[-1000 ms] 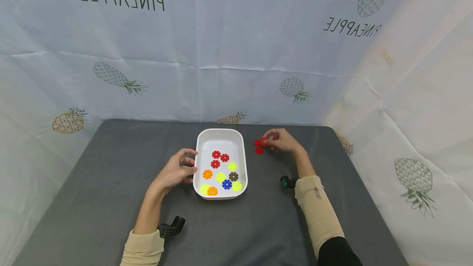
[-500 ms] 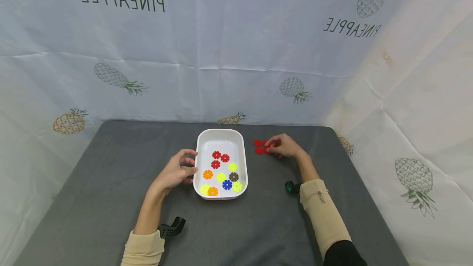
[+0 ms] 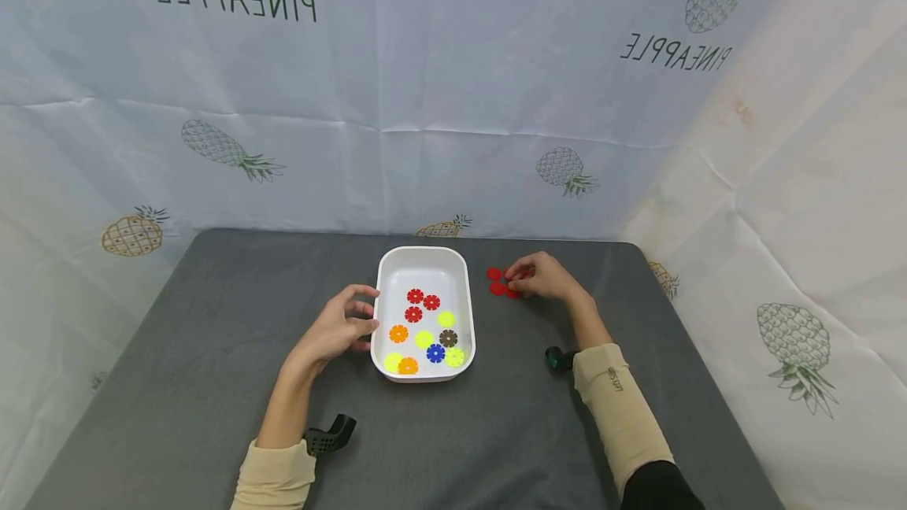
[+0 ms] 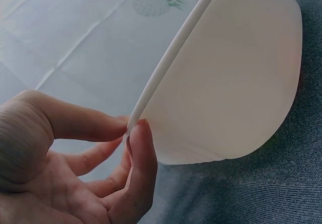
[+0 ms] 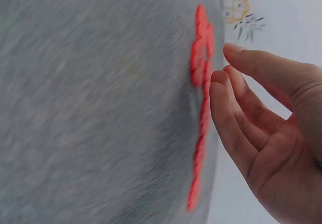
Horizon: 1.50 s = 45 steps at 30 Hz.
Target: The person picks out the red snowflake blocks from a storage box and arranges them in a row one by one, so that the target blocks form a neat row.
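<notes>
My left hand [image 3: 340, 327] grips the left rim of a white plastic tray [image 3: 422, 262], thumb and fingers pinching its edge [image 4: 166, 65] in the left wrist view. Inside the tray lie notched plastic discs: red [image 3: 413, 315], orange [image 3: 398, 334], yellow [image 3: 446, 319], blue [image 3: 435, 353] and brown [image 3: 448, 338]. Right of the tray, several red notched discs [image 3: 498, 288] lie close together on the table. Over their right side is my right hand [image 3: 544, 277], partly covering some. The right wrist view shows its thumb and fingertips apart beside the red discs [image 5: 200, 58], with nothing clearly between them.
A dark grey cloth covers the table [image 3: 453, 447]. A white curtain [image 3: 453, 85] printed with pineapples rises behind its far edge and along the sides. Black wrist devices [image 3: 330, 435] sit at both wrists.
My right hand has shifted slightly toward me and right, then a little back away. Another red disc now shows at the near right of the group. The left hand and tray stay put.
</notes>
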Available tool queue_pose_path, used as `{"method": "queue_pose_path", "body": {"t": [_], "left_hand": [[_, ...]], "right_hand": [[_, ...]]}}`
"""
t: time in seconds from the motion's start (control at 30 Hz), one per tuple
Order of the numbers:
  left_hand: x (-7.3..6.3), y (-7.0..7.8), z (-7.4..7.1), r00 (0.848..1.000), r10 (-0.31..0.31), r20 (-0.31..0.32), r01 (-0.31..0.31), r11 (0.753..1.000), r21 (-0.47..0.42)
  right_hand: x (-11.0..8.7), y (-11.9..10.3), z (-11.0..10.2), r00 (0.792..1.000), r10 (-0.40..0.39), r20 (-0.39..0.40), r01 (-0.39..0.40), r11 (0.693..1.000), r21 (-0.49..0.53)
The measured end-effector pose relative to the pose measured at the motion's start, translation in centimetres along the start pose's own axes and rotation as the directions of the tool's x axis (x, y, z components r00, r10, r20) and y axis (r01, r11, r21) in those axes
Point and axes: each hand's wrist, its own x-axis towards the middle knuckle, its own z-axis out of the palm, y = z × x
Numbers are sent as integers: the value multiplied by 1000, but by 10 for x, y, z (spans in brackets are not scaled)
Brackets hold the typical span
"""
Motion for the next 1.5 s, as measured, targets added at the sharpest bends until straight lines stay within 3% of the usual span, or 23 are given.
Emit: {"method": "queue_pose_path", "body": {"t": [0.33, 0.6, 0.8, 1.03, 1.23, 1.5], "left_hand": [[0, -1, 0, 1000, 12, 1, -13, 1000, 6], [0, -2, 0, 1000, 14, 5, -14, 1000, 1], [0, -3, -1, 1000, 10, 9, -10, 1000, 2], [1, -3, -1, 1000, -1, 14, 1, 1000, -10], [2, -3, 0, 1000, -2, 16, 2, 1000, -13], [2, -3, -1, 1000, 2, 16, -2, 1000, -14]], "right_hand": [[13, -56, 4, 985, -172, -31, 173, 984, 39], [37, -108, 28, 972, -230, 57, 226, 972, 62], [57, -138, 52, 955, -180, 236, 171, 984, 58], [86, -152, 77, 898, -49, 437, 61, 998, -14], [96, -152, 90, 880, 34, 474, -4, 998, -65], [100, -150, 102, 897, 7, 443, 9, 999, -35]]}}
